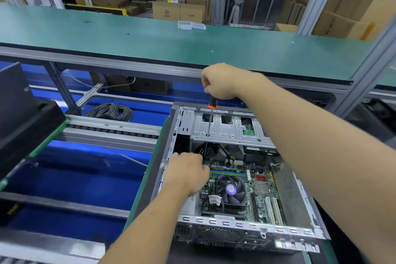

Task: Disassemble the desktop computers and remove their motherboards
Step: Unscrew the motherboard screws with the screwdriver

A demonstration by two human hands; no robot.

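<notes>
An open desktop computer case [295,195] lies on its side in front of me. Its green motherboard [260,188] with a black CPU fan [231,189] shows inside. My right hand [222,80] grips the black and orange handle of a screwdriver [211,118] held upright. The shaft passes down through a hole in the silver drive cage [227,129] toward the board's far edge. My left hand [186,172] is inside the case at the board's left side, fingers curled near the shaft's lower end. The screwdriver tip is hidden.
A black monitor or case [19,111] stands on the left. A coil of grey cable [111,111] lies on blue flooring beyond the roller conveyor [111,128]. A green shelf [171,43] runs across behind, carrying clear plastic boxes [190,25]. Cardboard boxes [177,12] are stacked beyond.
</notes>
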